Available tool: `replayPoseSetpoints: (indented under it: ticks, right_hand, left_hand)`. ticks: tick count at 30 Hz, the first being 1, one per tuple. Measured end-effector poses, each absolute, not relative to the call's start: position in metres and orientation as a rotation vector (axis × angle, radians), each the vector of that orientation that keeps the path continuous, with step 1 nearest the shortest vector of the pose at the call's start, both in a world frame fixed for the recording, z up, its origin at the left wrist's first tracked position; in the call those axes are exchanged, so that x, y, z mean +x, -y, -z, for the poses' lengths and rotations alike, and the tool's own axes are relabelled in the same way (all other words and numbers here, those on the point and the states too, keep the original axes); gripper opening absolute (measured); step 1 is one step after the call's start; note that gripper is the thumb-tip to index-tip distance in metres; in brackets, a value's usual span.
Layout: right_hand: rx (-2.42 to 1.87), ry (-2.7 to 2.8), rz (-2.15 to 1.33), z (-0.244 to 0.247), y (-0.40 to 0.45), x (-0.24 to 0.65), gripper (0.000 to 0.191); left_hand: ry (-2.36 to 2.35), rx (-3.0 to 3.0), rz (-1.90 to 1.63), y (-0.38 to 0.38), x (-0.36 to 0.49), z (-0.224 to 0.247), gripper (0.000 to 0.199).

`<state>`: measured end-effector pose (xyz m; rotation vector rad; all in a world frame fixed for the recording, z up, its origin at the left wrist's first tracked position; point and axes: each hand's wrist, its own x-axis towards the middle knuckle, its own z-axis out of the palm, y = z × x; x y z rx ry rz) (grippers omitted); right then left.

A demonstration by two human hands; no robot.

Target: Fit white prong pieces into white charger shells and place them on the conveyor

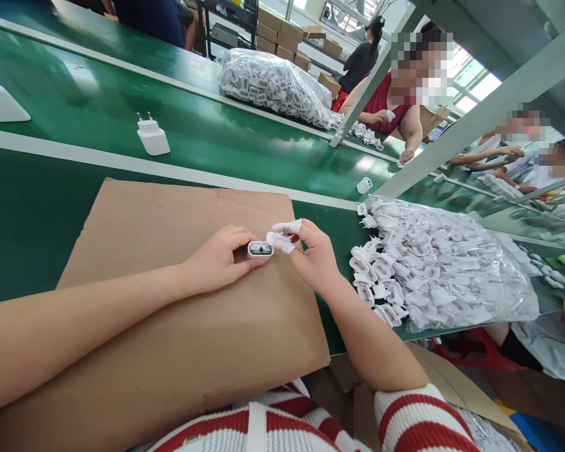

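Note:
Over the brown cardboard sheet [193, 339], my left hand [221, 257] grips a white charger housing [260, 250] between thumb and fingers. The housing's open end faces up and a circuit board shows inside it. My right hand [313, 254] is just right of the housing, its thumb and fingertips wrapped in white covers and pinched together close to the housing's rim. Whatever lies between those fingertips is too small to name. To the right of my right hand, many white plastic parts [386, 276] spill from a clear bag [471, 270].
A white plug adapter [154, 136] stands on the green conveyor [207, 125], another white piece [2, 100] at its left. Beyond the belt lies a large bag of white parts [273, 81]. A slanted metal post [452, 119] crosses the right side. Several people work across and to the right.

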<state>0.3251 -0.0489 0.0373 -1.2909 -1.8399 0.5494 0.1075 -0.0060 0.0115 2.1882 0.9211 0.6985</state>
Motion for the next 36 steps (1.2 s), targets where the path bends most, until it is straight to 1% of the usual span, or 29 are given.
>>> replayPoseSetpoints:
  ticks: [5, 11, 16, 20, 24, 28, 30, 32, 33, 36]
  right_hand:
    - [-1.249, 2.01, -0.445, -0.037, 0.051, 0.314, 0.023]
    - [-1.226, 2.141, -0.269, -0.033, 0.049, 0.308, 0.018]
    - [-1.243, 2.236, -0.184, -0.034, 0.047, 0.305, 0.019]
    - [-1.34, 2.249, -0.18, -0.04, 0.045, 0.301, 0.021]
    - [-1.439, 2.241, -0.193, -0.045, 0.043, 0.297, 0.019]
    - [-1.437, 2.202, -0.184, -0.038, 0.043, 0.299, 0.017]
    - [-1.426, 2.126, -0.232, -0.03, 0.043, 0.301, 0.017]
    - [-1.386, 2.006, -0.351, -0.023, 0.043, 0.3, 0.026]
    - [-1.357, 1.928, -0.42, -0.02, 0.044, 0.299, 0.037]
    - [-1.333, 1.682, -0.541, -0.016, 0.047, 0.292, 0.074]
  left_hand:
    - [-0.913, 2.179, -0.737, 0.005, 0.108, -0.01, 0.034]
    - [-0.887, 2.185, -0.718, 0.004, 0.108, -0.01, 0.031]
    - [-0.911, 2.171, -0.718, 0.005, 0.109, -0.011, 0.033]
    - [-0.919, 2.16, -0.723, 0.006, 0.109, -0.014, 0.035]
    - [-0.906, 2.158, -0.708, 0.005, 0.108, -0.015, 0.033]
    - [-0.933, 2.156, -0.706, 0.008, 0.11, -0.016, 0.037]
    - [-0.964, 2.13, -0.692, 0.01, 0.111, -0.018, 0.038]
    - [-0.981, 2.047, -0.624, 0.007, 0.11, -0.021, 0.038]
    - [-0.986, 2.005, -0.577, 0.002, 0.107, -0.024, 0.042]
    - [-1.091, 1.98, -0.499, -0.027, 0.1, -0.037, 0.06]
